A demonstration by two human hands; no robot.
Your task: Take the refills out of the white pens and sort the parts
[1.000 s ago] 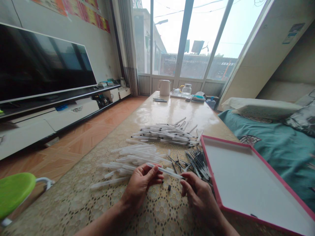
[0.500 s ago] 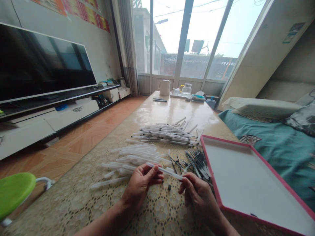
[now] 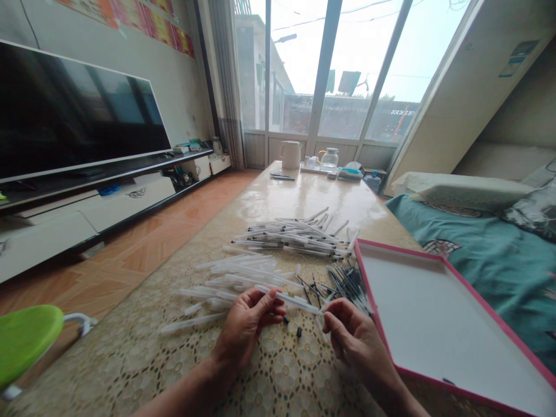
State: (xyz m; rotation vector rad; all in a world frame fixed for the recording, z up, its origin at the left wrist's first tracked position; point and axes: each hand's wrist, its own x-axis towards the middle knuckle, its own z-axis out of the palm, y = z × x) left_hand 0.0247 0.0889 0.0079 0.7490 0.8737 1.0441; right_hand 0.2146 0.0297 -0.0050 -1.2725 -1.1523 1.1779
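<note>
My left hand (image 3: 247, 324) grips a clear pen barrel (image 3: 290, 299) near its left end, fingers pinched round it. My right hand (image 3: 354, 336) pinches the barrel's right tip. Both hands hover just above the lace-patterned table (image 3: 139, 347). Behind them lies a heap of empty clear barrels (image 3: 237, 278), a bundle of dark refills (image 3: 347, 284) to the right, and farther off a pile of assembled pens (image 3: 295, 237). Two small black caps (image 3: 299, 332) lie on the table between my hands.
A shallow pink-rimmed box lid (image 3: 373, 313) lies at the right. A white kettle (image 3: 290, 154) and a glass pot (image 3: 330, 157) stand at the table's far end. A green stool (image 3: 26, 339) is at the left, a teal bed (image 3: 490, 260) at the right.
My right hand has shifted slightly right and down along the barrel's tip. My left hand's fingers have lifted a little. The piles have not moved.
</note>
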